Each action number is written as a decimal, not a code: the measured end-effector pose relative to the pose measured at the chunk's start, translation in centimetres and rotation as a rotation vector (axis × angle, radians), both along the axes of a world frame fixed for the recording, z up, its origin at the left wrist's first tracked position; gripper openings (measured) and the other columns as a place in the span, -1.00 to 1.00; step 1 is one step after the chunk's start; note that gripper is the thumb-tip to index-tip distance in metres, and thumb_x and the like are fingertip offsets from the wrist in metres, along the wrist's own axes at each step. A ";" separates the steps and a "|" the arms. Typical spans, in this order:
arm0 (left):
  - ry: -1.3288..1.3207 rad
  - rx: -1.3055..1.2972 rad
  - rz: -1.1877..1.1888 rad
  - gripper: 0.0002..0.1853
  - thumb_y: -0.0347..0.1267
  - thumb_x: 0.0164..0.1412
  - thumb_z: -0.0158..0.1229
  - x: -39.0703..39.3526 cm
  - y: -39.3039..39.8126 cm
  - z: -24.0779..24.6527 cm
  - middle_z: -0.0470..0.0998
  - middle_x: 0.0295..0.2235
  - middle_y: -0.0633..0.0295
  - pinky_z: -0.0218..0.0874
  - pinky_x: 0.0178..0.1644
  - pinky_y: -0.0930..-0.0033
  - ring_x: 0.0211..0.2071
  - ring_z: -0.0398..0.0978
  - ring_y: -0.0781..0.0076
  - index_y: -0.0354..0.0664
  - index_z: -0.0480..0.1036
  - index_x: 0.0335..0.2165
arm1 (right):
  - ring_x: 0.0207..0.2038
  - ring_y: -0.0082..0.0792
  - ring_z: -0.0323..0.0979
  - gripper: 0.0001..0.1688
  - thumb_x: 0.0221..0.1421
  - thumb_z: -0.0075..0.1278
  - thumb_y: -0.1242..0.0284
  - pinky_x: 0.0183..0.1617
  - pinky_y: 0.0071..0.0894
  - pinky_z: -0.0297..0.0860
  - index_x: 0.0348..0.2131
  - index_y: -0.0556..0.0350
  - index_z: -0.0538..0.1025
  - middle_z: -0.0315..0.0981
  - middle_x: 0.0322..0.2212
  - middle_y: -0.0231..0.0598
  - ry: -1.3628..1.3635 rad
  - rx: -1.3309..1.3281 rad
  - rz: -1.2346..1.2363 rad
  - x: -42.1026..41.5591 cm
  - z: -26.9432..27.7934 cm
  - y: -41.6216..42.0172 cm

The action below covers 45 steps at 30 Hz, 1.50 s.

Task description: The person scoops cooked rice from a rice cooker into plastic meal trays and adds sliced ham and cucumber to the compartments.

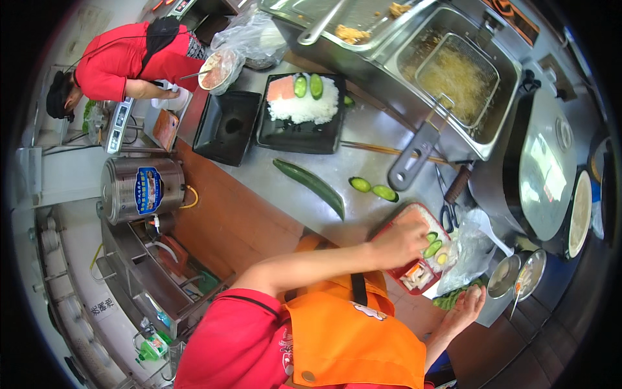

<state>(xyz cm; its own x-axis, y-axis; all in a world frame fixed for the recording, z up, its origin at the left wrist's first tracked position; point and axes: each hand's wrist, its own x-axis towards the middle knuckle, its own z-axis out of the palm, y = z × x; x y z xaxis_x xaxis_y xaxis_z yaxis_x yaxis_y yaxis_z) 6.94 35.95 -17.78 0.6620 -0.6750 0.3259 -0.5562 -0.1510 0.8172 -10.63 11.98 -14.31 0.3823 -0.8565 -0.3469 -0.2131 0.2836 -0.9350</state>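
My left hand (401, 243) is over the red meal box (406, 287), fingers bent down beside the cucumber slices (432, 248); whether they pinch anything is hidden. White rice, a pink meat slice (413, 214) and a piece of boiled egg (441, 257) also lie in the box. A small compartment holds pale strips with orange bits (418, 275). At the counter's near edge, my right hand (467, 307) has its fingers curled around leafy greens (449, 298). A clear plastic bag (469, 257) lies between the box and the steel bowls.
Beyond the box are a whole cucumber (311, 187), scissors (449, 216), and a black tray (299, 138) of rice, pink meat and cucumber. The bubbling fryer (457, 78) has its basket handle (413, 158) over the counter. Steel bowls (529, 272) stand right. A co-worker (116, 63) bends at far left.
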 end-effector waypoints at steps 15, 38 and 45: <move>-0.272 0.297 0.638 -0.67 -0.43 -0.17 0.37 25.0 22.6 -1.3 0.40 -0.22 0.12 0.25 -0.10 0.15 -0.17 0.38 0.11 -0.19 0.52 -0.32 | -0.06 -0.40 0.37 -0.57 0.01 0.15 0.53 0.04 -0.45 0.27 -0.07 0.17 0.47 0.45 -0.14 -0.23 0.027 -0.200 1.068 29.2 0.0 29.4; 0.433 0.653 1.040 -0.55 -0.24 0.12 0.22 20.8 54.2 -3.8 0.51 -0.21 -0.26 0.28 -0.07 0.13 -0.12 0.48 -0.11 -0.47 0.40 -0.20 | 0.17 0.16 0.13 -0.44 0.16 -0.03 0.41 0.25 -0.07 0.08 0.11 0.23 0.27 0.17 0.10 0.16 -0.022 -0.748 1.247 33.2 -0.6 39.0; 0.977 -0.206 0.959 -0.46 -0.48 0.27 0.06 14.9 55.6 -4.4 0.37 0.06 0.09 0.27 0.02 0.34 -0.05 0.41 0.36 -0.32 0.15 0.18 | -0.14 0.09 0.41 -0.61 0.11 0.03 0.44 -0.06 -0.09 0.36 -0.06 0.19 0.42 0.41 -0.15 0.02 0.047 -0.387 1.588 24.1 0.0 38.3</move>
